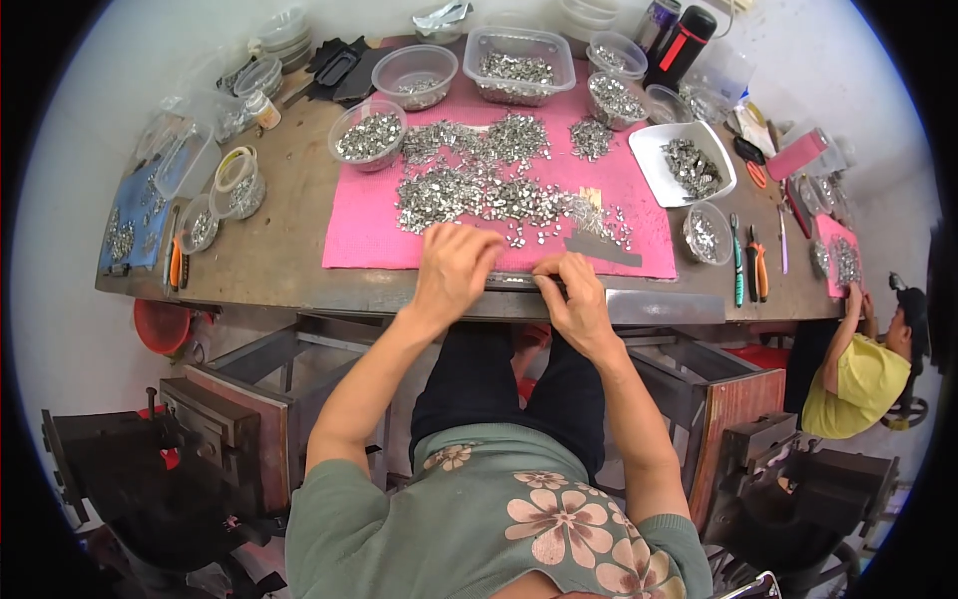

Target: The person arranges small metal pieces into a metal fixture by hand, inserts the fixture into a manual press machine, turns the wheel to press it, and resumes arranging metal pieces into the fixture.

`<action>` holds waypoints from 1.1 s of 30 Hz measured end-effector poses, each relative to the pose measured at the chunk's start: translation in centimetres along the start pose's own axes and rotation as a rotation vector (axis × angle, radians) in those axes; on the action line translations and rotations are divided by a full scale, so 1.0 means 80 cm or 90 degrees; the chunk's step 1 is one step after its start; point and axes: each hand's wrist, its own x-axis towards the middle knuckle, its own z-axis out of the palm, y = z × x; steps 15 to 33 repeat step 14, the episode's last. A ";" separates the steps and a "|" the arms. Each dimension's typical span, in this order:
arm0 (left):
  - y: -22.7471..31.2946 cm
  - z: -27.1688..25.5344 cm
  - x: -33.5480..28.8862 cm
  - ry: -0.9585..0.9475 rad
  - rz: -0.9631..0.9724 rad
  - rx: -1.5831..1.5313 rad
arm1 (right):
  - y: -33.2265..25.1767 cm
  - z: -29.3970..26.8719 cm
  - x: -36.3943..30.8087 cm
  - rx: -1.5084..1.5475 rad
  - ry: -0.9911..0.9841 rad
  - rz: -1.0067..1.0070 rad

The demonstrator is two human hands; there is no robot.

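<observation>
A narrow dark strip (512,281) lies along the front edge of the pink mat (351,240), with a few small silver metal pieces on it. My left hand (455,262) is just above the strip's left part. Its fingers are bent and drawn together; anything in their tips is too small to make out. At the strip's right end, my right hand (578,299) grips it between thumb and forefinger. Beyond my hands a heap of small silver metal pieces (439,196) spreads over the mat. A grey flat piece (603,250) lies right of the loose pieces.
Clear tubs (367,136) of metal pieces and a white tray (717,150) ring the mat. Orange-handled pliers (761,272) lie at the right, another orange-handled tool (176,264) at the left. A dark thermos (683,45) stands behind. Another person (863,374) works at the far right.
</observation>
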 end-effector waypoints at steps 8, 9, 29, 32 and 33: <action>-0.036 0.009 0.014 -0.051 -0.009 0.108 | 0.002 0.014 -0.006 -0.022 -0.005 0.007; -0.036 0.009 0.014 -0.051 -0.009 0.108 | 0.001 0.014 -0.005 -0.031 -0.005 0.007; -0.035 0.011 0.014 -0.043 -0.018 0.113 | 0.002 0.017 -0.007 -0.061 -0.006 0.004; -0.035 0.011 0.014 -0.043 -0.018 0.113 | 0.002 0.017 -0.007 -0.061 -0.006 0.004; -0.035 0.011 0.014 -0.043 -0.018 0.113 | 0.002 0.017 -0.007 -0.061 -0.006 0.004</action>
